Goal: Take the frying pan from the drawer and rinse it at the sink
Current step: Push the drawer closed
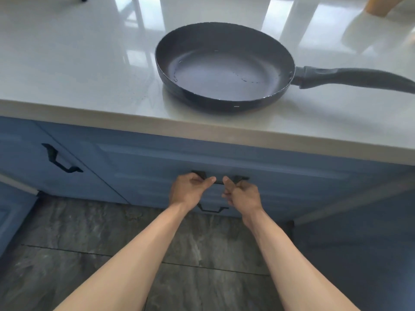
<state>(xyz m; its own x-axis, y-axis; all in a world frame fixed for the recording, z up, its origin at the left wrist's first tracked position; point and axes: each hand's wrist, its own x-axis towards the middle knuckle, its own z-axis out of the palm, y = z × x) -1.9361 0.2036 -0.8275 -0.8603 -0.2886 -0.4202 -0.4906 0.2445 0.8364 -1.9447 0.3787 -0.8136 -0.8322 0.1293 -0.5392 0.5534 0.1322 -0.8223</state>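
Note:
A dark grey frying pan (224, 68) rests on the pale countertop (78, 63), its handle (350, 77) pointing right. A few water drops lie inside it. Below the counter edge is a blue drawer front (280, 176) with a black bar handle (219, 182). My left hand (189, 189) grips the left part of that handle. My right hand (243, 195) grips the right part. The drawer front sits flush with the cabinet. A second black handle (212, 209) shows just under my hands.
A blue cabinet door with a black handle (60, 159) is to the left. A wooden object (379, 5) stands at the counter's far right. Dark stone floor tiles (101, 232) lie under my arms. The sink is out of view.

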